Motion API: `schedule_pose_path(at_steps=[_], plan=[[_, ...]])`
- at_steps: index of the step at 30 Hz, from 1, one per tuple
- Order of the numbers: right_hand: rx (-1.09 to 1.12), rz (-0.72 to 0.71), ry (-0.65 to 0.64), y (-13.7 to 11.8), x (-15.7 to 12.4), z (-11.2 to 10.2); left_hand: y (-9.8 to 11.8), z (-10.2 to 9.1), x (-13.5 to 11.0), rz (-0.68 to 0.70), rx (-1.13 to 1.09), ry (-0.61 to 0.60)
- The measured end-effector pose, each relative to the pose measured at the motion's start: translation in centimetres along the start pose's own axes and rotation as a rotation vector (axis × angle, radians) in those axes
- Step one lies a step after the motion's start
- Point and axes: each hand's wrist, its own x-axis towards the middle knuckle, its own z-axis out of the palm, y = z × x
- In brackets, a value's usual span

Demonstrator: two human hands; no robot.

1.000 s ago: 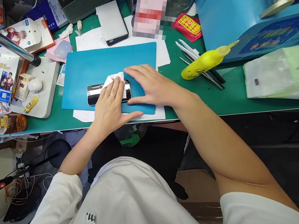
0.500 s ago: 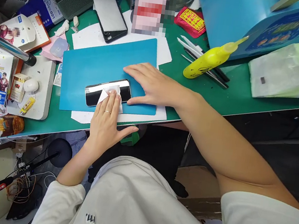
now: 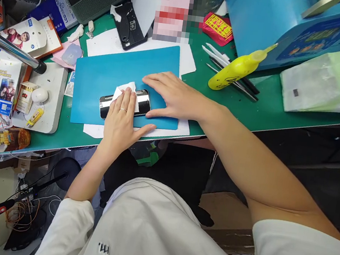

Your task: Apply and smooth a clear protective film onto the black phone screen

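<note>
A smartphone [image 3: 143, 102] with a glossy dark face lies on the blue mat [image 3: 94, 67]. My left hand [image 3: 119, 116] lies across its left half, fingers together and stretched flat, pressing a folded white tissue [image 3: 128, 86] onto the glass. The palm hides part of the phone's lower edge. To the right, my right hand [image 3: 174, 96] has its fingers spread. Its thumb tip is at the phone's lower right corner, and the index fingertip hovers or rests just above the top edge; nothing is in its grasp.
Behind the mat is a black phone part [image 3: 128, 26] with a white sheet [image 3: 144, 5] standing from it. A yellow bottle [image 3: 240, 70] lies over several thin tools at right, near a blue box [image 3: 265, 23] and a plastic packet [image 3: 325, 91]. Boxes and a white board [image 3: 52, 107] crowd the left.
My left hand has slid the tissue up and slightly left over the phone. The white sheet behind has lifted off the black phone part. My right hand has stayed nearly still.
</note>
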Motion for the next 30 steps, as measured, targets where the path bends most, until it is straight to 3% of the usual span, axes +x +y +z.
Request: schedule_pose_path(at_steps=[10, 13, 23, 30], plan=[[-0.003, -0.025, 0.003, 0.3, -0.2, 0.2, 1.7, 0.2, -4.7, 0.022, -0.011, 0.014], [0.007, -0.023, -0.001, 0.4, -0.2, 0.3, 1.4, 0.2, -4.5, 0.009, -0.026, 0.026], [-0.002, -0.018, 0.0, 0.4, -0.2, 0.3, -1.5, 0.0, -0.4, -0.033, -0.067, 0.067], [-0.002, -0.015, 0.008, 0.3, -0.1, 0.3, -0.5, -0.1, -3.0, -0.054, -0.043, 0.08]])
